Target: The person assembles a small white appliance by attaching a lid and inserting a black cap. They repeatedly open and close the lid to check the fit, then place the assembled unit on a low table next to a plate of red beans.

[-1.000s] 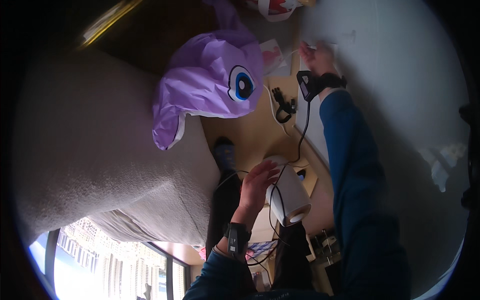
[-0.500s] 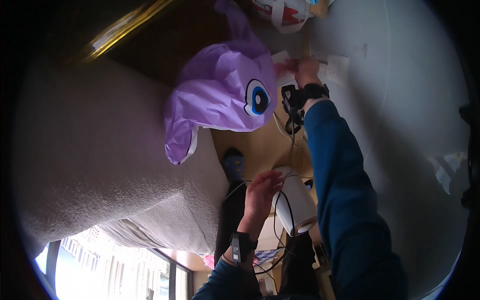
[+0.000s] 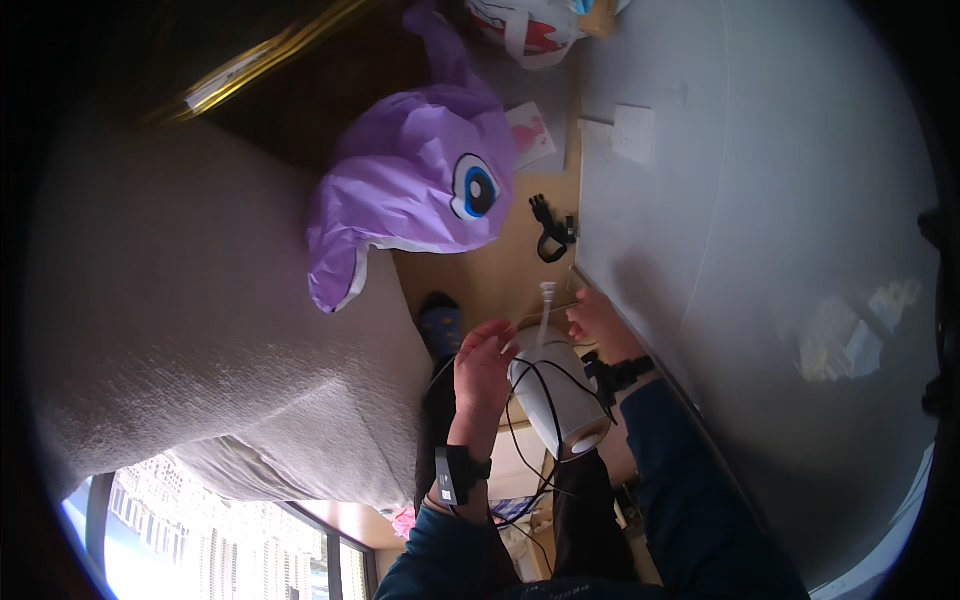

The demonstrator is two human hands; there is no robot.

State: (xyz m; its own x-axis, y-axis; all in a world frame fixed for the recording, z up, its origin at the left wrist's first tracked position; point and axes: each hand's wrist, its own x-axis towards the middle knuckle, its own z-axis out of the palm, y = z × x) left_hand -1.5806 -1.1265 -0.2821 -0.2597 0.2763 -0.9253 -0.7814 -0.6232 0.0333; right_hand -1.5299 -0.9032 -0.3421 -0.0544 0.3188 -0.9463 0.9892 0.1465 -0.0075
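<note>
Your left hand point(image 3: 482, 372) loosely open, lower centre; white cylinder point(image 3: 575, 403) just right, long axis slanting toward lower right. Your right hand point(image 3: 598, 325) curled, grip unclear.

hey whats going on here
A person has both hands near a white, rounded object: left hand by its upper left side, right hand by its upper right. Whether either grips anything is unclear. A pale, slender stem shows between them. Farther ahead are a purple, big-eyed balloon-like shape and a black strap.
</note>
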